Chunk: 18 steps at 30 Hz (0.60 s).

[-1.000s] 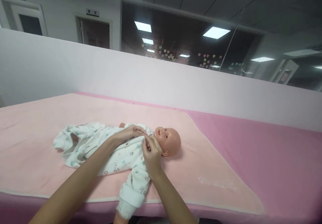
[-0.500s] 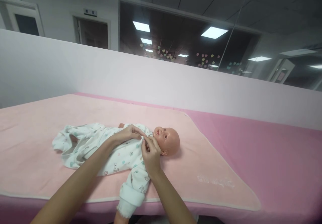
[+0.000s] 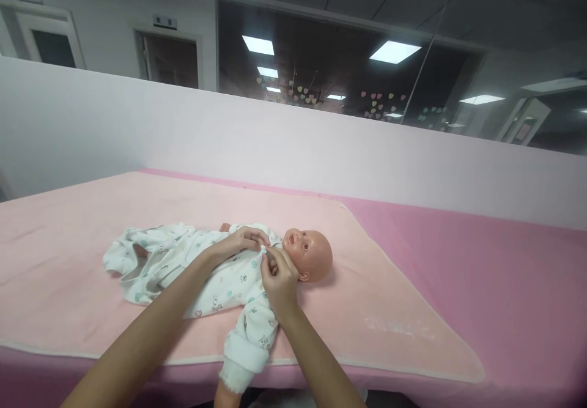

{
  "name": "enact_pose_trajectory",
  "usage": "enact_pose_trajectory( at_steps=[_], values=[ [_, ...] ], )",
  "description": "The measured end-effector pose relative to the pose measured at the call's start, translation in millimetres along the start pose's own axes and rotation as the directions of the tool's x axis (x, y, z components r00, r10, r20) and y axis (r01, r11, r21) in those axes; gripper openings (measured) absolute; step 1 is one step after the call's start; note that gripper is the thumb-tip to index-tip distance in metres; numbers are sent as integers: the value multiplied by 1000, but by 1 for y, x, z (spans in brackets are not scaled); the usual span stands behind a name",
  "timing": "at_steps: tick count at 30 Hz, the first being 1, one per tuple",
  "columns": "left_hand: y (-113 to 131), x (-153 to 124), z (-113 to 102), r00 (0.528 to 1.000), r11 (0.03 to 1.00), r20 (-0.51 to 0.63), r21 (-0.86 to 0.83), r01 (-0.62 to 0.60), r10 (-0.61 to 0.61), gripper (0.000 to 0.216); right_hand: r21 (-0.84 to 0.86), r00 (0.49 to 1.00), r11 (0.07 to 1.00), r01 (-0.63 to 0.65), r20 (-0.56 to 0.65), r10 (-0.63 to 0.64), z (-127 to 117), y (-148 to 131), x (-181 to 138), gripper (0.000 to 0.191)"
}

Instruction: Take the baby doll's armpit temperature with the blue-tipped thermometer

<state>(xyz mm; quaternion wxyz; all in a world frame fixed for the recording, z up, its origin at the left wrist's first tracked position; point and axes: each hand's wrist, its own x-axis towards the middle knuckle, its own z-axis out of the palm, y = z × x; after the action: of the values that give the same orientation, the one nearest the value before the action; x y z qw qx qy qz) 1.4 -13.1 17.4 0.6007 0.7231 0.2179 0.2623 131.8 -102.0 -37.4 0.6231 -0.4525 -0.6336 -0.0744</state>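
Note:
A baby doll (image 3: 310, 254) lies on its back on a pale pink blanket (image 3: 389, 310), head to the right. It wears a white printed romper (image 3: 215, 279) whose lower part lies loose and open to the left. My left hand (image 3: 241, 241) pinches the romper's upper edge at the doll's chest. My right hand (image 3: 280, 279) pinches the facing edge just below the doll's chin. Both hands meet at the neckline, fingers closed on the cloth. One sleeved doll arm (image 3: 247, 347) hangs over the table's near edge.
The blanket covers a table with a deeper pink cover (image 3: 495, 273). A white partition wall (image 3: 275, 139) runs along the far side. Beyond it are doors and a dark glass wall with heart stickers (image 3: 321, 96).
Both hands stay pinched at the romper's neckline with only slight finger movement. The view has shifted a little, so the doll sits slightly further right.

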Motion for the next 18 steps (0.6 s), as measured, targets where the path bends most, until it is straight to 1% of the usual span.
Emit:
enact_pose_trajectory(
  at_steps=[3, 6, 10, 14, 18],
  values=[
    [-1, 0, -1, 1000, 999, 5, -23, -24, 24, 24, 11, 1000, 1000, 2, -1, -2, 1, 1, 0, 20],
    [0, 0, -1, 999, 999, 38, -36, -37, 38, 21, 16, 1000, 1000, -1, -3, 2, 2, 2, -1, 20],
    [1, 1, -1, 998, 999, 61, -42, -23, 26, 25, 46, 1000, 999, -2, 6, 2, 1, 1, 0, 21],
    [1, 1, -1, 999, 1000, 40, 0, -11, 11, 27, 71, 1000, 997, -10, 26, 9, -2, -1, 1, 20],
    [3, 0, 1, 1000, 999, 10, 48, -13, 13, 24, 49, 1000, 999, -18, 18, 17, -1, 0, 1, 17]
  ],
)
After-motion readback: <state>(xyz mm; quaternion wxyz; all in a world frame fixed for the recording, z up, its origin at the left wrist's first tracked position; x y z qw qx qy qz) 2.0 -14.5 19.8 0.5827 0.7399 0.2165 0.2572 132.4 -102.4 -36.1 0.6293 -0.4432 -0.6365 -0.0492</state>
